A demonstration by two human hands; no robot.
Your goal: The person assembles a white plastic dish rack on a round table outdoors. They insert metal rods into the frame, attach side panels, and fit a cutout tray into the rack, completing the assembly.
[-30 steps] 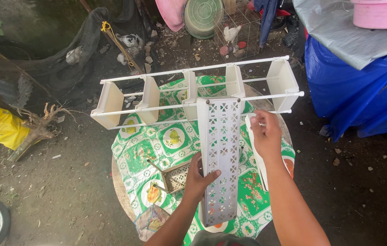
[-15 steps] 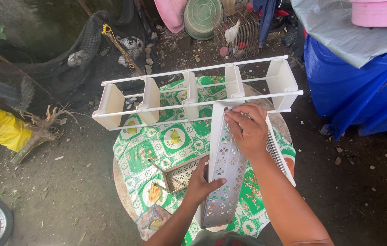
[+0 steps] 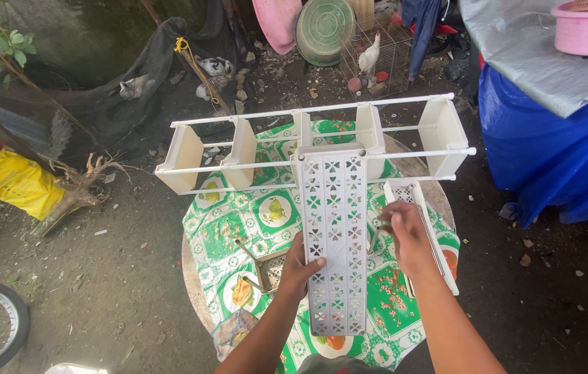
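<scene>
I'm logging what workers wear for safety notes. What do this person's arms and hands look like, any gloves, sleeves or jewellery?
Both arms are bare as far as the frame shows, no sleeves visible. The left hand and right hand wear no gloves, and no rings, watch or bracelets are visible.

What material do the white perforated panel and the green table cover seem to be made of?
The white perforated panel, held by the left hand, looks like moulded matt plastic: uniform colour, neat cut-out pattern. The green table cover seems glossy printed oilcloth or vinyl, though coated fabric is possible.

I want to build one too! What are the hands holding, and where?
The left hand holds the white perforated shelf panel by its left edge. The right hand is beside its right edge; contact cannot be told.
</scene>
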